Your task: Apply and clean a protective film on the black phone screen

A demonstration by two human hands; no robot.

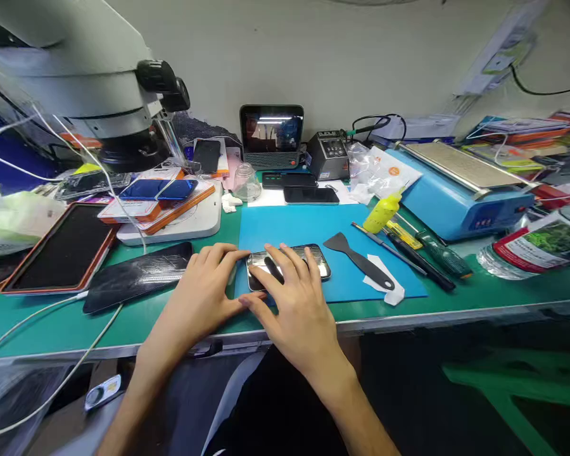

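Note:
A smartphone point(319, 261) with a glossy screen lies on a blue work mat point(313, 228) at the front of the green bench. My left hand point(204, 294) rests on the phone's left end, fingers curled over its edge. My right hand point(292, 304) lies flat across the screen with fingers spread, and a thin dark tool sits under its fingers. Just right of the phone, a black plastic scraper point(358, 258) lies on the mat beside a white wipe point(384, 282).
A microscope point(90, 82) overhangs the left. Tablets point(61, 247) and phones point(159, 189) lie left. A small monitor point(272, 134), soldering station point(330, 155) and glass jar point(246, 183) stand behind. A yellow bottle point(382, 212), screwdrivers point(437, 253) and a blue heating plate point(460, 190) sit right.

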